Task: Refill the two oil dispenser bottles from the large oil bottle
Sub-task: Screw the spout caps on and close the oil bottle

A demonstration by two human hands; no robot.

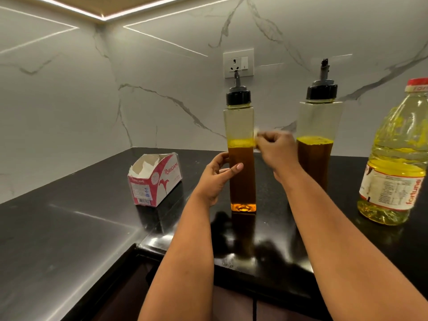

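Counter [69,228] black, glossy | marble-look wall [162,66] | socket [238,63]

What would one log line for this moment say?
left hand: grips tall square dispenser bottle | right hand: wipes it with pale tissue | caps on

"ORIGAMI" on tissue box [154,181]; "fortune" on large oil bottle [393,163].

Black countertop [69,228], grey-veined white wall [162,77]
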